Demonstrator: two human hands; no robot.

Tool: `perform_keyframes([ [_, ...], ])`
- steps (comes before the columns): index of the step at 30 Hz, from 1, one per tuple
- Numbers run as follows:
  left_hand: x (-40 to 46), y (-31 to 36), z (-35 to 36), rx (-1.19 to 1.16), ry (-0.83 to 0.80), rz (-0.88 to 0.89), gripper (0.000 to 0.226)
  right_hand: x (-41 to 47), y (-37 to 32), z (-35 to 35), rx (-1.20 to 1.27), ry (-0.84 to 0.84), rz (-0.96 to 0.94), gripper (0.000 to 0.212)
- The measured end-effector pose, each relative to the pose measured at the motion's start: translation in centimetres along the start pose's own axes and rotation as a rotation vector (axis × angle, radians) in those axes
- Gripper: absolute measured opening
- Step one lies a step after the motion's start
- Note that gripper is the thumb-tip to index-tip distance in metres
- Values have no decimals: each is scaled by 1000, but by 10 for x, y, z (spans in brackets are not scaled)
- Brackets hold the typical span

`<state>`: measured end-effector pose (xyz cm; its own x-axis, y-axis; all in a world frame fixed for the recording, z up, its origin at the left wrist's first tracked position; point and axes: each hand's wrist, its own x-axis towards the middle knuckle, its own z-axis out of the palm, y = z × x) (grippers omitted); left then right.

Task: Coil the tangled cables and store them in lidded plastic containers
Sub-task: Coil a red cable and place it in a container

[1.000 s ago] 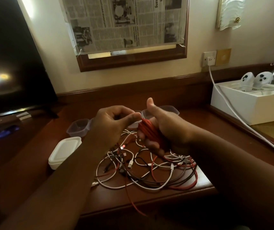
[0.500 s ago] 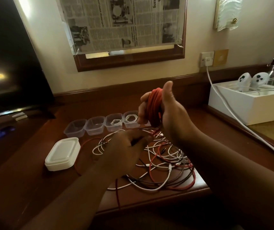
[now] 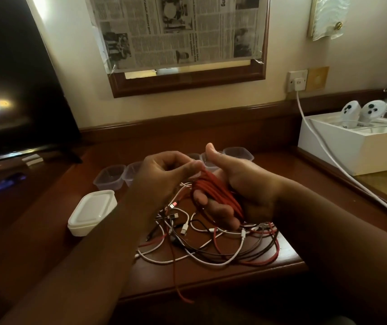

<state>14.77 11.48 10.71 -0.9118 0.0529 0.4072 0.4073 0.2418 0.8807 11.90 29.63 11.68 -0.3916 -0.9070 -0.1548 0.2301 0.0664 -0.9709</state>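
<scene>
Red coiled cable, wound in loops. Tangled cables at 6 o'clock of it: white, black and red strands mixed. Lidded container at 9 o'clock: opaque white. Open containers at 10 o'clock: clear, faintly grey. Desk: dark reddish-brown wood. White box at 3 o'clock, holding white controllers with black dots. Newspaper at 12 o'clock: black print on grey-white. Screen at 10 o'clock: black. Wall: cream.
</scene>
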Motion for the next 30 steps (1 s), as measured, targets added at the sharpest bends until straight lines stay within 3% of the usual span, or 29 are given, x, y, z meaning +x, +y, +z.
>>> perform_keyframes([
  [2,-3,-13,10,-214,28,-112,25,-2,-1,5,124,-77,-110,84],
  [4,-8,-23,22,-324,88,-153,31,-1,-4,11,295,-23,-305,81],
  [7,-19,-25,34,-138,108,-143,27,0,-10,11,427,185,-629,78],
  [9,-26,-23,35,83,83,-93,30,1,-12,5,277,386,-707,76],
  [11,-27,-20,31,269,75,-18,24,2,-9,0,38,562,-683,74],
  [14,-22,-15,21,420,65,173,12,4,1,-5,-260,684,-604,71],
  [19,-13,-3,5,500,59,280,10,7,4,-10,-305,751,-520,71],
  [22,-12,6,3,520,-19,367,15,8,3,-7,-290,740,-434,72],
  [26,-1,13,-4,527,-7,389,17,10,6,1,-308,656,-164,62],
  [28,2,13,-5,478,-50,362,18,11,9,-1,-219,528,-113,84],
  [30,4,13,-5,386,-101,310,17,9,8,-2,-95,387,-54,93],
])
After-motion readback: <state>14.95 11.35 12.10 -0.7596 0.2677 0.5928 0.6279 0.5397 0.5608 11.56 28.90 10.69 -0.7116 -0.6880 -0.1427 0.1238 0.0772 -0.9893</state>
